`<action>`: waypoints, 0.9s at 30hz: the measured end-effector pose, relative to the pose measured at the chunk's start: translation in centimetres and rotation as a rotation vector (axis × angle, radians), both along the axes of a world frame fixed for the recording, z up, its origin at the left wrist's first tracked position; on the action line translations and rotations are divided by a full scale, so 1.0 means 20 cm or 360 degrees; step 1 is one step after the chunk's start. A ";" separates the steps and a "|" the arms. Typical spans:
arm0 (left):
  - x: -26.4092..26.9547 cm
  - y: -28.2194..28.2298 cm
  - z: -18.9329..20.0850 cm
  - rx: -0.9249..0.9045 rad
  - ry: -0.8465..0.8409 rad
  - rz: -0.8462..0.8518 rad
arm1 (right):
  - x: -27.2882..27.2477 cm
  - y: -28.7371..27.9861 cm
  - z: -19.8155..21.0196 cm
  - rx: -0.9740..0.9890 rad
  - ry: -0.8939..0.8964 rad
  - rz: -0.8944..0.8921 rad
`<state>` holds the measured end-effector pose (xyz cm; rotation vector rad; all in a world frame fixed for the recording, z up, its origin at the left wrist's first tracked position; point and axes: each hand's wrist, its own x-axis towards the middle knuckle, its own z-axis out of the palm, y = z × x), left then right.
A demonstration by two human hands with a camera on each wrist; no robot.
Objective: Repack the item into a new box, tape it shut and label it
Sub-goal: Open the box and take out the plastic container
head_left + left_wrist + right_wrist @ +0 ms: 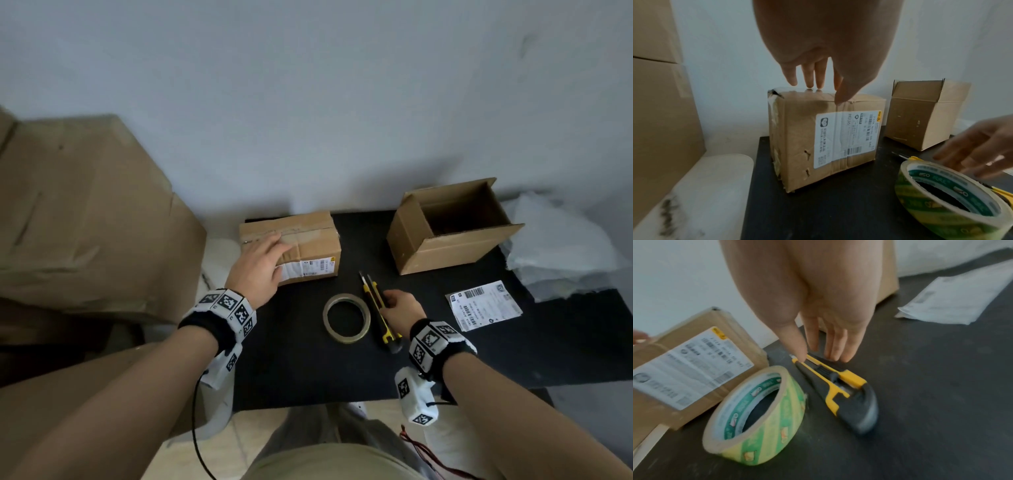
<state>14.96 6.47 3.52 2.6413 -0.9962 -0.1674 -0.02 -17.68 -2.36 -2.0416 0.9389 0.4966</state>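
A taped, worn cardboard box (308, 240) (828, 139) (684, 366) with a shipping label stands at the back left of the black table. My left hand (263, 260) (818, 78) rests on its top with straight fingers. An empty new box (448, 226) (925, 113), flaps up, stands at the back right. My right hand (400, 308) (818, 350) reaches down with straight fingers over the front part of a yellow and black utility knife (380, 311) (838, 387), thumb and fingertips at its sides. A tape roll (346, 317) (953, 201) (756, 415) lies left of the knife. A loose label sheet (486, 305) (962, 300) lies at the right.
Large cardboard boxes (78, 219) (659, 113) stand left of the black table (308, 370). White packing material (555, 246) lies at the table's far right. A white object (701, 186) sits below the table's left edge. A wall rises close behind.
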 end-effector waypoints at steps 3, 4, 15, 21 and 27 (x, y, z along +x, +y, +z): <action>-0.01 0.03 0.01 0.0005 -0.0062 -0.0003 | 0.08 0.03 0.11 -0.0241 -0.0148 0.0154; -0.02 0.04 0.01 -0.0013 -0.0094 -0.0003 | 0.11 0.06 0.15 -0.0303 -0.0257 0.0204; -0.02 0.11 -0.03 -0.0036 -0.0109 -0.0008 | 0.41 0.30 0.32 -0.0832 -0.0811 0.1130; -0.01 0.12 -0.06 -0.0048 -0.0114 -0.0013 | 0.44 0.30 0.31 -0.0959 -0.0717 0.1241; 0.00 0.10 -0.09 -0.0028 -0.0002 0.0024 | 0.45 0.29 0.30 -0.1061 -0.0647 0.1293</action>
